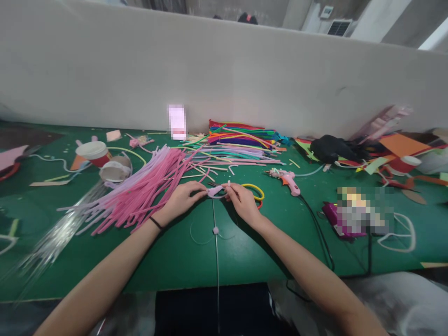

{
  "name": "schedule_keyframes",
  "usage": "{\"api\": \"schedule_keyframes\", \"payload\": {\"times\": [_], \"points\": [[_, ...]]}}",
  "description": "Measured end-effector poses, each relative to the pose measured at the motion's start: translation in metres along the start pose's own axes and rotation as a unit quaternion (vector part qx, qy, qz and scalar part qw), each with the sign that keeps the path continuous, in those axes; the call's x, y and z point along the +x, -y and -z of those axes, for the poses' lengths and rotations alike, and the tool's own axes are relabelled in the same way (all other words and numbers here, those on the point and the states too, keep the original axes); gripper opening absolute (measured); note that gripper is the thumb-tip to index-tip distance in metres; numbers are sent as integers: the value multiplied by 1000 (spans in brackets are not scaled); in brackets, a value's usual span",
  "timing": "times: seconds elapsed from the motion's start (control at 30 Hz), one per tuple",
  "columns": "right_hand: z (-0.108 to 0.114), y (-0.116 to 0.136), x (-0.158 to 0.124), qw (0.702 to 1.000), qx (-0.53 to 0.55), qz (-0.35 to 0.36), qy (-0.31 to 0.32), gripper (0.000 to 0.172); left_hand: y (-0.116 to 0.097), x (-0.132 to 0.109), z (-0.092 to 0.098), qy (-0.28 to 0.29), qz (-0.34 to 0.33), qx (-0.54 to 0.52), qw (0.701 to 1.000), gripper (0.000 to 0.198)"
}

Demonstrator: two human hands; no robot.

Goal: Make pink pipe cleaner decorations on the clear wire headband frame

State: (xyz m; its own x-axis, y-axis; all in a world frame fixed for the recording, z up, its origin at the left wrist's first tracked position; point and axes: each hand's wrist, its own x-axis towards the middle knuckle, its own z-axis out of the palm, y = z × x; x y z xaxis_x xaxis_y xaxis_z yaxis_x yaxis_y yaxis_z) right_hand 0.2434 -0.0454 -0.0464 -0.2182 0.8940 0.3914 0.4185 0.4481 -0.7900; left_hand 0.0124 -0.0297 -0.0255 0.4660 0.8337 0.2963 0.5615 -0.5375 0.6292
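My left hand [185, 199] is closed, pinching one end of a small lilac pipe-cleaner piece [214, 191] above the table. At its other end, the fingers of my right hand [243, 203] are pinched together, with a tiny pale tip showing above them. A thin straight wire stem [216, 261] runs from just below the piece toward my lap. Partway along the stem sits a small lilac knob [215, 230], with fine wires curving out on both sides. Beside my right hand lie yellow pipe-cleaner loops [258, 190], partly hidden by it.
Pink and lilac pipe cleaners [143, 191] spread to the left, near clear strips [66, 228] and paper cups [94, 151]. A multicoloured bundle [241, 135] lies behind. To the right are a pink glue gun [289, 179], its black cord [317, 228] and a purple packet [338, 221].
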Motion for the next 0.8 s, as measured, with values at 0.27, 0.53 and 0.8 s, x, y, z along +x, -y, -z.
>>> {"api": "schedule_keyframes", "payload": {"times": [0.27,0.53,0.8], "points": [[-3,4,-2,996,74,-10,50,37,-6,-2,-7,-5,41,55,998,25],[-13,-5,-4,992,116,-31,49,24,-9,-1,-13,-1,40,83,996,25],[-12,6,0,997,40,40,49,9,-12,1,-19,1,40,24,999,23]]}}
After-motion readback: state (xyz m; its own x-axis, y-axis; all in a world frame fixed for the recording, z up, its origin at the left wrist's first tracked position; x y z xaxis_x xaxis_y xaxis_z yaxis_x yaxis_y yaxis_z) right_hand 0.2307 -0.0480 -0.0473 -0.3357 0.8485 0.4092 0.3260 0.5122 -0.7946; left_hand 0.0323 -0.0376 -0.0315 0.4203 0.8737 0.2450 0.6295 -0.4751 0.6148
